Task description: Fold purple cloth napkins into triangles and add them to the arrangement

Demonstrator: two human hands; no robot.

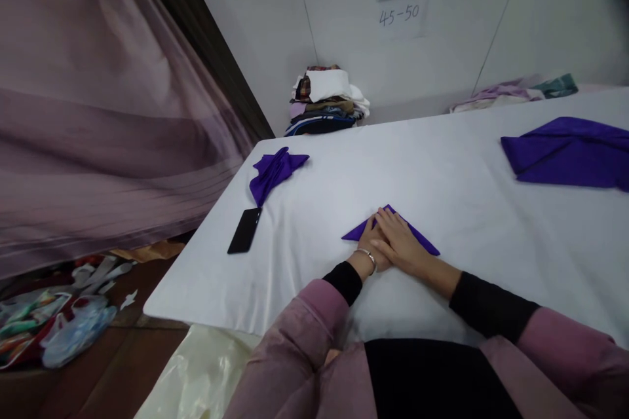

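A purple cloth napkin (419, 237), folded into a triangle with its tip pointing away from me, lies on the white-covered table. My left hand (372, 243), with a silver bracelet at the wrist, rests on the napkin's middle. Across it lies my right hand (401, 242), flat with fingers stretched out and partly covering the left one. Both hands press down on the cloth rather than gripping it. The middle of the napkin is hidden beneath them.
A gathered purple cloth (275, 173) and a black phone (244, 231) lie at the table's left. Another folded purple cloth (572, 154) is at the right. Stacked clothes (327, 105) stand behind the far edge. A pink curtain (98, 98) hangs left; plastic bags (78, 334) sit on the floor.
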